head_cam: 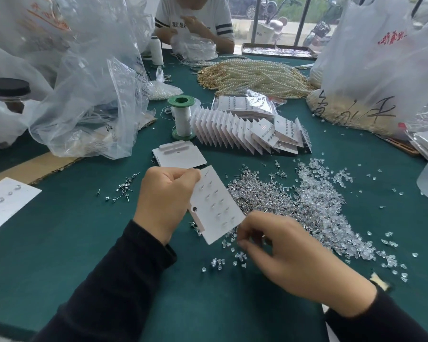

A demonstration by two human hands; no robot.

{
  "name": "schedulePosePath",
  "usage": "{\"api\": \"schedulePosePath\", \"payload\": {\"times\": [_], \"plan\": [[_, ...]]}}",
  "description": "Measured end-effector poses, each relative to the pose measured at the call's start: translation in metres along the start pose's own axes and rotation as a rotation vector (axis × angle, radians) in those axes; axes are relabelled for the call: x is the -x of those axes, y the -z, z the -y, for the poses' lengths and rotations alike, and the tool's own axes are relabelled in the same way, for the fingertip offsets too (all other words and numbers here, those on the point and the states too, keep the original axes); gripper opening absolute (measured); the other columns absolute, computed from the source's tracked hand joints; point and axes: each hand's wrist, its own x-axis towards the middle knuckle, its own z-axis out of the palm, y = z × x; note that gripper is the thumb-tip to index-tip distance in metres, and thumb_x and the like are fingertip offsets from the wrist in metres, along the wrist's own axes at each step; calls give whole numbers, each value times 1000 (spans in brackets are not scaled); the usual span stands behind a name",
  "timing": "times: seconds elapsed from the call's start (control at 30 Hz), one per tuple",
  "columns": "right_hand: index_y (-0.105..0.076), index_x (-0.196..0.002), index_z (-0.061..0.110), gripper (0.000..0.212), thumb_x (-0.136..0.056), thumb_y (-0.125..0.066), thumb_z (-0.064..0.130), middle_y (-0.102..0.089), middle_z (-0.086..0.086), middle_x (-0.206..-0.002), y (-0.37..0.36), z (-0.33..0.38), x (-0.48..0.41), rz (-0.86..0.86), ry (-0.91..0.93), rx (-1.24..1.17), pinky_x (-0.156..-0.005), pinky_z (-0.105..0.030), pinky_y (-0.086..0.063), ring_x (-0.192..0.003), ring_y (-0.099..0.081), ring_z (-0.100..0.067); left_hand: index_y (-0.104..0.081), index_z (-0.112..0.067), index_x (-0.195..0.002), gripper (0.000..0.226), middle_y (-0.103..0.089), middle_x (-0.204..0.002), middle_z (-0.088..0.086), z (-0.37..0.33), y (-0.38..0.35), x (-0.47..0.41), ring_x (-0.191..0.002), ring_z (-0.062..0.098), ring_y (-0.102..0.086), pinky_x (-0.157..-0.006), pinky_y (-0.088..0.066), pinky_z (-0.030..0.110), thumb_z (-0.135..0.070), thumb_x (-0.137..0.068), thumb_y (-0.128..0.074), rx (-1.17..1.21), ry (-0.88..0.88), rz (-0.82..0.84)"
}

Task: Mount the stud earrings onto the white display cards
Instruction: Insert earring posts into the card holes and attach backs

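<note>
My left hand (163, 201) grips a white display card (215, 206) by its left edge and holds it tilted above the green table (84, 243). Several studs sit in two columns on the card. My right hand (289, 253) hovers just below the card's lower right corner with fingers curled, thumb and fingertips close together; whether they pinch anything I cannot tell. A heap of silver stud earrings (260, 193) lies right of the card. Clear plastic earring backs (326, 208) spread beside and below it.
Blank cards (178, 154) lie beyond my left hand. A fanned row of filled cards (245, 134) stands behind, next to a green thread spool (182, 117). Pearl strands (255, 77), plastic bags (89, 99) and another person (195, 21) are across the table.
</note>
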Motion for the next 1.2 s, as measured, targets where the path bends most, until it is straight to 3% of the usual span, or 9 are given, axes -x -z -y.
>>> {"api": "schedulePosePath", "payload": {"times": [0.3,0.43,0.53,0.63,0.73,0.9,1.2], "plan": [[-70,-76,25,23,-79,-68,3,-71,3,-71,8,-7,-2,-195,-175,-310,-64,-26,-53,-66,-66,-10,-47,23,-63,50,-47,-69,13,0,-2,2,-61,24,-41,-61,-32,33,-26,-64,-56,31,0,36],[-72,-77,24,22,-77,-70,2,-72,4,-71,9,-6,-5,-396,-135,-386,-59,-21,-52,-63,-65,-15,-46,19,-57,47,-38,-61,8,1,-7,7,-57,20,-32,-56,-27,27,-27,-67,-55,-84,-76,91],[-71,-76,20,19,-75,-72,2,-70,5,-70,6,-4,-6,-518,-88,-419,-59,-16,-48,-63,-64,-8,-36,3,-45,41,-23,-51,3,1,-11,14,-50,17,-22,-48,-18,23,-25,-68,-54,-165,-152,137],[-70,-78,13,9,-76,-72,4,-68,5,-73,1,-1,-8,-605,21,-289,-64,-22,-52,-69,-64,-11,-22,-15,-41,42,-14,-48,-3,-1,-15,18,-47,14,-15,-44,-15,22,-22,-69,-53,-208,-217,177],[-70,-77,6,2,-75,-70,5,-66,1,-79,-4,0,-12,-629,84,-178,-66,-23,-53,-72,-63,-10,-23,-13,-42,41,-14,-48,-3,0,-17,21,-46,12,-15,-41,-16,19,-21,-70,-53,-239,-246,197],[-70,-77,6,10,-74,-72,-4,-66,1,-80,-8,-2,-14,-604,106,-112,-68,-15,-50,-75,-62,-6,-38,1,-44,37,-20,-51,4,0,-18,22,-48,13,-20,-41,-19,19,-23,-68,-53,-270,-247,223],[-70,-79,9,11,-75,-70,-1,-67,4,-79,-9,-2,-15,-602,105,-146,-68,-16,-51,-75,-63,-5,-42,-1,-43,34,-23,-49,3,-2,-18,23,-45,12,-22,-40,-20,18,-23,-67,-52,-288,-238,221]]}}
